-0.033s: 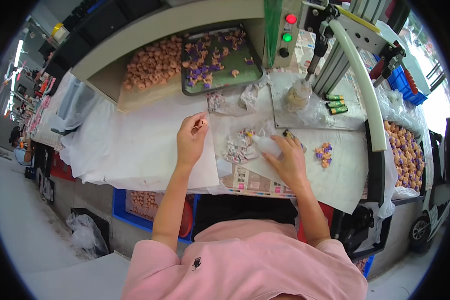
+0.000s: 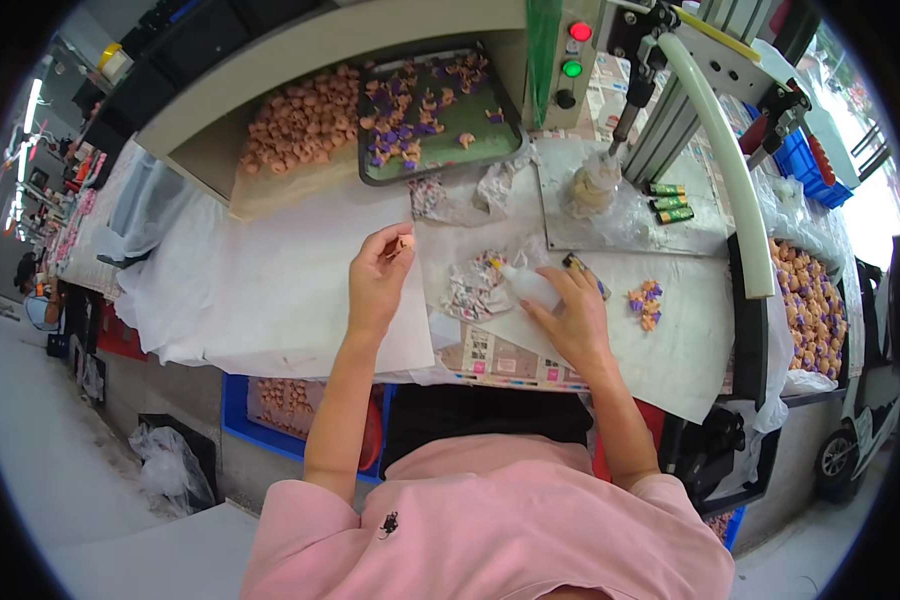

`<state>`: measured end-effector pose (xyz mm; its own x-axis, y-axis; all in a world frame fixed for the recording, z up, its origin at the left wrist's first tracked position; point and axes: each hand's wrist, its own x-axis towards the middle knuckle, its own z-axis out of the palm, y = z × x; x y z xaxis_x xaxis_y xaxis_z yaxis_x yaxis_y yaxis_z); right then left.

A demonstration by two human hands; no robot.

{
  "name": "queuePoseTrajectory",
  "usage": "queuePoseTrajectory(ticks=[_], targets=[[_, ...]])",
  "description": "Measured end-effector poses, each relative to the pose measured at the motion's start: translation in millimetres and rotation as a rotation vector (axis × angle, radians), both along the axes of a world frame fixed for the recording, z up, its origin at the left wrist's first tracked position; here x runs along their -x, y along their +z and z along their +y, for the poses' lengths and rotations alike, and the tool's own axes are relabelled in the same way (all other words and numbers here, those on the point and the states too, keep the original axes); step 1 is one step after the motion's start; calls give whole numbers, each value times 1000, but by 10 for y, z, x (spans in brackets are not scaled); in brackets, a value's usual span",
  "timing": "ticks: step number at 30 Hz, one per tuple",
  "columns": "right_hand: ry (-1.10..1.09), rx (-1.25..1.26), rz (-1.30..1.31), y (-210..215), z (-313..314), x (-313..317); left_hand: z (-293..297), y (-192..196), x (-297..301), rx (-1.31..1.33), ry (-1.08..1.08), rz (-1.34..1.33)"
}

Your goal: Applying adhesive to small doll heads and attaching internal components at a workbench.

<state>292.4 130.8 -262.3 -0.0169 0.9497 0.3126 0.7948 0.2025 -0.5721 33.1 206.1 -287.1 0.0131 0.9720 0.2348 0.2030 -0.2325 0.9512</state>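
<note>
While left hand (image 2: 376, 283) pinches peach piece (image 2: 404, 243), right hand (image 2: 579, 318) grips white bottle (image 2: 532, 288); printed paper (image 2: 502, 358): text illegible.

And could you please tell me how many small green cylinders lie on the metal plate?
3 on the metal plate: back cylinder, middle cylinder and front cylinder, side by side.

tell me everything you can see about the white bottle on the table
The white bottle looks like soft, cloudy plastic, with a smooth, rounded body narrowing to a spout with a small yellow tip. It is tipped over, the spout pointing left and slightly away from the person, over or beside a crumpled patterned cloth. The right hand holds it from the right, hiding part of the body. How full it is can't be told.
</note>
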Motion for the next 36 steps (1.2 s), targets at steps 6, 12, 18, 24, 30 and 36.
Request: queuePoseTrajectory(ticks=[6,12,18,24,30,36], targets=[[-45,1,395,156,-185,31,-586,216,-282,505,-276,-967],[-48,39,723,275,-439,4,-839,41,-472,617,-339,-1100],[11,-147,643,169,-630,-30,-917,-80,-640,688,-392,-1040],[-3,-131,544,52,-670,-48,-937,-145,-677,696,-364,-939],[-14,-140,539,17,-658,-23,-939,-173,-702,685,-386,-936],[-1,-111,541,-9,-656,-43,-936,-197,-713,677,-382,-920]])
